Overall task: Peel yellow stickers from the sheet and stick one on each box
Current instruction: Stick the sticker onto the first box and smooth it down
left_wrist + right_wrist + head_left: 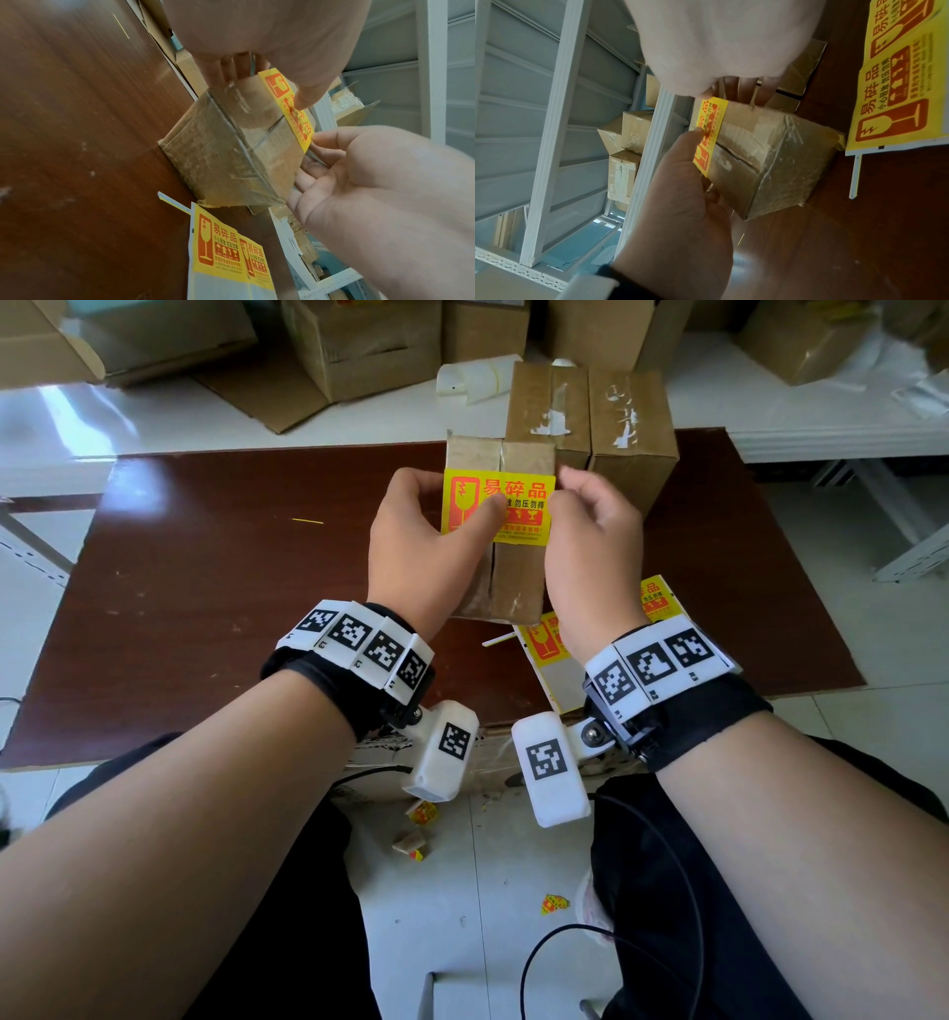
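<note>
A small taped cardboard box (513, 577) is held above the brown table (205, 588), with a yellow fragile sticker (518, 500) lying across its top face. My left hand (441, 521) grips the box's left side, and its thumb (303, 97) presses on the sticker (295, 109). My right hand (585, 505) grips the right side, its thumb (323, 138) at the sticker's right edge (711, 132). The sticker sheet (552, 654) lies on the table under my right wrist, with yellow stickers (221, 243) on it.
Two taller cardboard boxes (631, 418) stand side by side behind the held box. More cartons (369, 346) and a roll of backing paper (477, 377) lie on the white surface beyond. White metal racking (904, 526) stands to the right. Sticker scraps (554, 904) lie on the floor.
</note>
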